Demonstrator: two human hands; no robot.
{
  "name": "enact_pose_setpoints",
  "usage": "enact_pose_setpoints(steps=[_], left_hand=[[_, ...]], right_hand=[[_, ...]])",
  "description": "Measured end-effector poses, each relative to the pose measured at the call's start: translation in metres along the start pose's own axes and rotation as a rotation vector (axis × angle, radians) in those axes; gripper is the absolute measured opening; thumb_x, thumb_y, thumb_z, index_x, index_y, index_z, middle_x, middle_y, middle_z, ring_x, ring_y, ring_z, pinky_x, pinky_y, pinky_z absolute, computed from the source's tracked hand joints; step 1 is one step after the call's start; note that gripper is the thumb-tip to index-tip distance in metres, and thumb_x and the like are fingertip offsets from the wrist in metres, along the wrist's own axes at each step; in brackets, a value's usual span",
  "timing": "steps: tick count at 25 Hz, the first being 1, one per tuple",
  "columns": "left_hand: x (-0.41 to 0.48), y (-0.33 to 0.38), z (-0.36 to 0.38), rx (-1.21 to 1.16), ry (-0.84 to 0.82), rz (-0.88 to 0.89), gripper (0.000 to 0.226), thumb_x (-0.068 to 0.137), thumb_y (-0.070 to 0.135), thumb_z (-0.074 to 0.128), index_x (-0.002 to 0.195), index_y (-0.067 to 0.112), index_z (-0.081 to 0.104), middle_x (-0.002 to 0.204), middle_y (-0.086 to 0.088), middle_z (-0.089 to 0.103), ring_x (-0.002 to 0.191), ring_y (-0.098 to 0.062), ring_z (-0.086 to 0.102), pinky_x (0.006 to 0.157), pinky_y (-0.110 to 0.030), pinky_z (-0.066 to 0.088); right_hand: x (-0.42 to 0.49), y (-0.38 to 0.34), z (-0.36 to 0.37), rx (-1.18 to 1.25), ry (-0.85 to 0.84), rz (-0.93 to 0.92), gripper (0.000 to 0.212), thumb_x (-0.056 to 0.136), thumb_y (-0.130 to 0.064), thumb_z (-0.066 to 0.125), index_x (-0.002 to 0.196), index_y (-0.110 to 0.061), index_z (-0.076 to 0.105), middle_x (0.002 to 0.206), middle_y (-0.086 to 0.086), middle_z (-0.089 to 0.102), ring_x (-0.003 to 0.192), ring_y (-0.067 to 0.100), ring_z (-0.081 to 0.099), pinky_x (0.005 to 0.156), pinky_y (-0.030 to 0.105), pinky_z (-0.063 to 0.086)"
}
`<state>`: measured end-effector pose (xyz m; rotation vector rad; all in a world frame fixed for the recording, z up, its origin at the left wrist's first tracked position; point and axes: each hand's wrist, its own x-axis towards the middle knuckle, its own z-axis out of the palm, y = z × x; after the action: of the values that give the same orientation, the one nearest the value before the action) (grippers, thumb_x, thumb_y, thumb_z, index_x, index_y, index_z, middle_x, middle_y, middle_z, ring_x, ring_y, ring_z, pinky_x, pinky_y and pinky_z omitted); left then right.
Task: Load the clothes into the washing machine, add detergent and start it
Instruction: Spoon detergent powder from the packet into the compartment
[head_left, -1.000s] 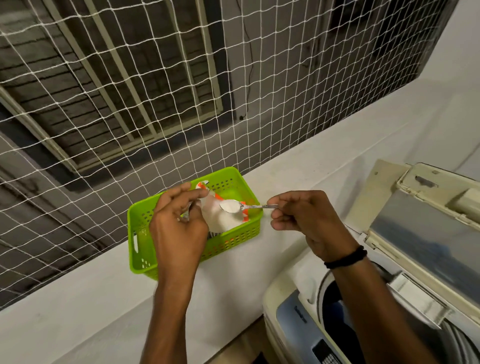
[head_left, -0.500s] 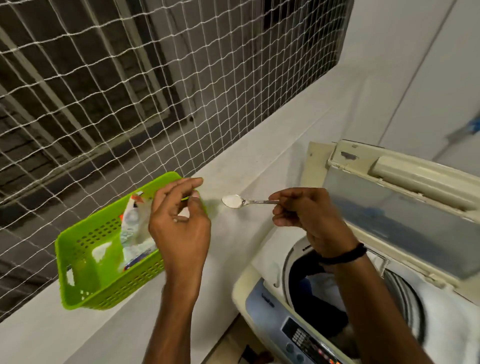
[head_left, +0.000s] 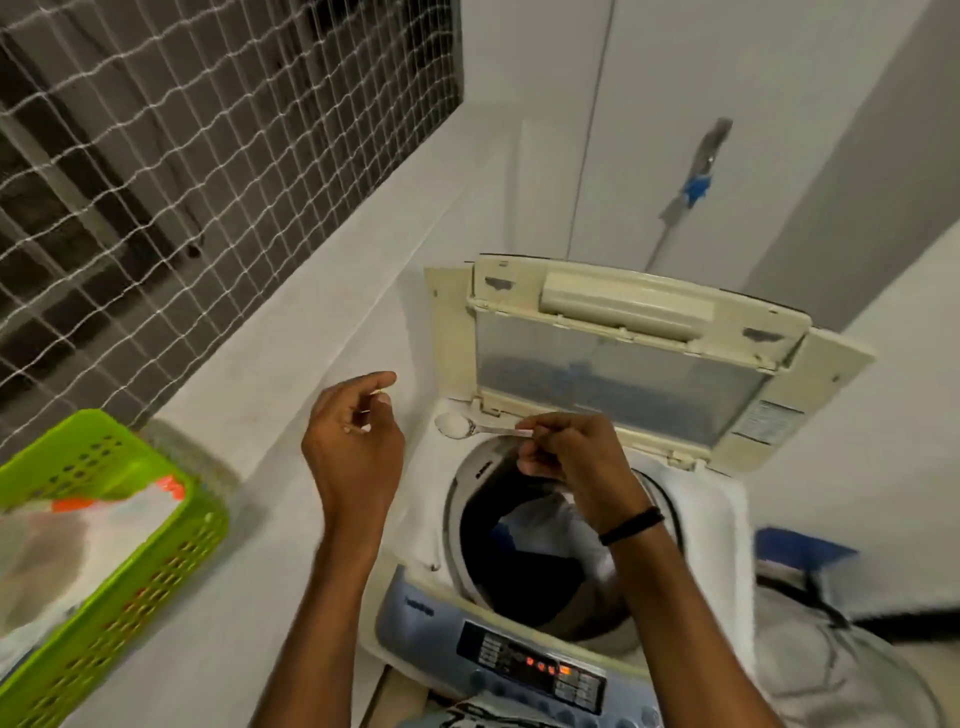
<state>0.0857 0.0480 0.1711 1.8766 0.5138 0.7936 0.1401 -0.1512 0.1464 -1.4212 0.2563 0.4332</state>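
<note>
The top-loading washing machine (head_left: 431, 512) stands open, its lid (head_left: 623, 358) raised at the back. Dark and light clothes (head_left: 540, 561) lie in the drum. My right hand (head_left: 571, 457) pinches a metal spoon (head_left: 460, 425) heaped with white detergent powder, held level over the machine's back left corner beside the drum opening. My left hand (head_left: 356, 441) hovers empty over the white ledge, fingers loosely curled. The detergent packet (head_left: 78, 545) lies in the green basket (head_left: 130, 582) at the far left.
The control panel (head_left: 530, 665) at the machine's front shows lit orange indicators. White netting (head_left: 182, 156) covers the window on the left. A white ledge (head_left: 291, 364) runs along the wall. A tap with blue fitting (head_left: 696, 176) hangs behind the machine.
My view swung right from the basket to the machine. My right hand carried the filled spoon over to the washer's top. My left hand let go of the packet and came away from the basket.
</note>
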Motion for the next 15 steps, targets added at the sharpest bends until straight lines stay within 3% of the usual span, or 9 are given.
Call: enact_pose_setpoints(steps=[7,12,13,15], left_hand=[[-0.019,-0.057,0.109,0.082,-0.329,-0.201,0.02,0.09,0.008,0.061,0.1,0.017,0.076,0.1,0.004,0.075,0.092,-0.011,0.067,0.08,-0.012,0.047],[-0.039,-0.118,0.176,0.029,-0.53,-0.666,0.025,0.086,0.014,0.06,0.106,0.018,0.074,0.101,-0.005,0.075,0.094,-0.024,0.07,0.088,-0.037,0.059],[-0.042,-0.129,0.187,0.02,-0.57,-0.719,0.024,0.086,0.012,0.058,0.105,0.017,0.073,0.099,-0.006,0.073,0.092,-0.026,0.069,0.085,-0.037,0.058],[-0.049,-0.144,0.203,0.051,-0.636,-0.725,0.017,0.086,0.007,0.052,0.082,0.019,0.064,0.083,-0.008,0.062,0.081,-0.023,0.057,0.071,-0.034,0.049]], right_hand=[[0.043,0.057,-0.087,0.132,0.265,0.044,0.03,0.092,0.012,0.042,0.089,0.006,0.071,0.069,0.017,0.066,0.061,0.024,0.064,0.061,0.031,0.06],[0.078,0.096,-0.119,0.118,0.476,0.122,0.022,0.092,0.008,0.052,0.094,0.002,0.073,0.086,0.016,0.074,0.075,0.024,0.069,0.076,0.034,0.061],[0.083,0.103,-0.121,0.077,0.513,0.132,0.02,0.091,0.007,0.054,0.095,0.002,0.073,0.087,0.016,0.074,0.075,0.024,0.069,0.077,0.034,0.061],[0.092,0.118,-0.124,-0.075,0.565,0.12,0.019,0.091,0.005,0.055,0.093,0.002,0.074,0.082,0.013,0.073,0.066,0.016,0.069,0.07,0.025,0.06]])
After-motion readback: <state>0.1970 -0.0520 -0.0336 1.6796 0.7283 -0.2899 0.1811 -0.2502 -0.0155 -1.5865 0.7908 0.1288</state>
